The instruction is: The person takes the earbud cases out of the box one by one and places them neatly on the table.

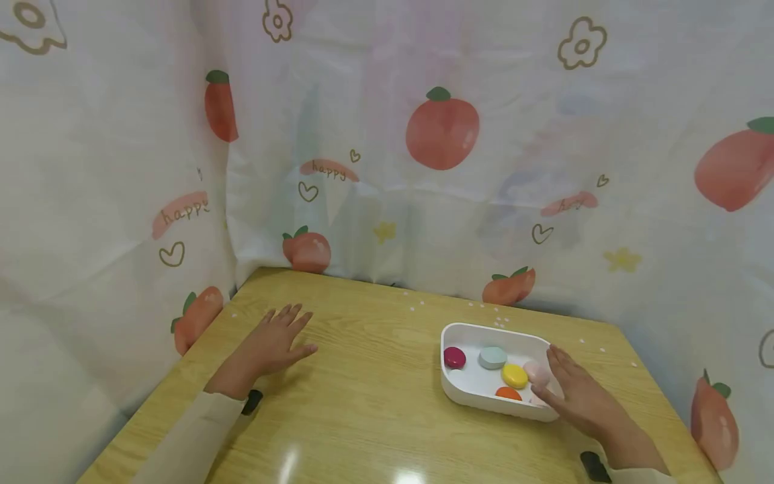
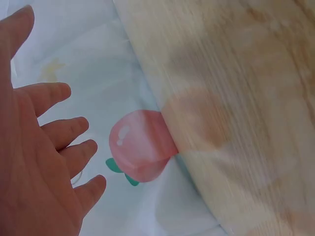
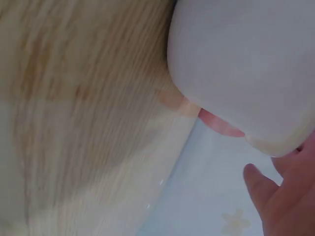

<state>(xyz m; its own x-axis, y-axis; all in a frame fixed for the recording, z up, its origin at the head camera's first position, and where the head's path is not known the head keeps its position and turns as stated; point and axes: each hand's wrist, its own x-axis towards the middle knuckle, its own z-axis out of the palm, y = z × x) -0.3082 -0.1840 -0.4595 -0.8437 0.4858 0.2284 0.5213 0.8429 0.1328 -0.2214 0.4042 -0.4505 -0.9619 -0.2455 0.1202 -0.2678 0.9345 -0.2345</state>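
A white rounded tray (image 1: 478, 397) stands on the table's right half, and its outer wall (image 3: 241, 64) looms large in the right wrist view. Several smooth rounded pieces lie inside: a crimson one (image 1: 455, 357), a pale teal one (image 1: 492, 357), a yellow one (image 1: 514, 376), an orange one (image 1: 508, 393) and a pale pink one (image 1: 535, 372). My right hand (image 1: 583, 400) is at the tray's right end, fingers extended, thumb over the rim; whether it touches is unclear. My left hand (image 1: 275, 346), fingers spread, holds nothing above the table's left side.
The wooden table (image 1: 363, 376) has small white specks near its back edge. A fabric curtain (image 1: 387, 202) printed with fruit and flowers encloses the back and both sides. Black wrist pieces (image 1: 252, 402) show below both hands.
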